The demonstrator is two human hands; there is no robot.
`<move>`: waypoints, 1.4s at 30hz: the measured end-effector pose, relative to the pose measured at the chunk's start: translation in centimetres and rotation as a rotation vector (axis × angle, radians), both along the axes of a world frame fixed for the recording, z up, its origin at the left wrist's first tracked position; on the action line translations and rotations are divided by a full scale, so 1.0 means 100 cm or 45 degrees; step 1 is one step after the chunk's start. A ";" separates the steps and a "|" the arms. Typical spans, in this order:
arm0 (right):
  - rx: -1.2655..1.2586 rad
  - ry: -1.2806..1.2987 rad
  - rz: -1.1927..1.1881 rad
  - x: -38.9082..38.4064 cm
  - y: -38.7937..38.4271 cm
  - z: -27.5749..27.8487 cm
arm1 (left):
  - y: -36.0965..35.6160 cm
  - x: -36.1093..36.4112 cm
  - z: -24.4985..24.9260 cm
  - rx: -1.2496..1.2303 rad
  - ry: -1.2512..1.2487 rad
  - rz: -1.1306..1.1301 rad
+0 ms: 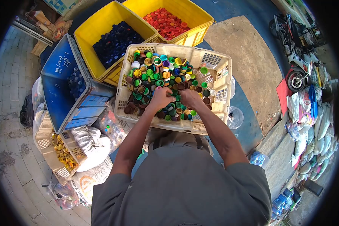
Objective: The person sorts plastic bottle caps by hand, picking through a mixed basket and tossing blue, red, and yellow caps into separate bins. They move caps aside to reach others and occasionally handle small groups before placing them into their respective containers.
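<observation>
On the left we've got a blue crate [60, 75] tipped on its side, then a yellow crate [98, 28] of dark caps. Our left hand [160, 98] and right hand [190, 98] are both curled, fingers down in the mixed bottle caps [158, 71] inside the beige crate [214, 60]. Can't tell what either one grips. Motorbike [295, 56] far right.

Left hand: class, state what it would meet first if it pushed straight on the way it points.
Probably the mixed bottle caps heaped just beyond the left hand, inside the beige crate; its far wall comes only after. Depth is hard to judge.
</observation>
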State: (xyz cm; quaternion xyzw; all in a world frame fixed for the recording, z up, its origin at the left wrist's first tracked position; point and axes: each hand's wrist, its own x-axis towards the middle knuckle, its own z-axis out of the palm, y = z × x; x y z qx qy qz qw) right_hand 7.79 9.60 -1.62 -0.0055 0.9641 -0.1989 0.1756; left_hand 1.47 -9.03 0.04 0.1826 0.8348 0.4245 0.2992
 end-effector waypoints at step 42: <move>-1.630 0.291 -1.329 0.031 0.050 0.069 | 0.076 0.025 -0.028 -0.307 0.522 -0.729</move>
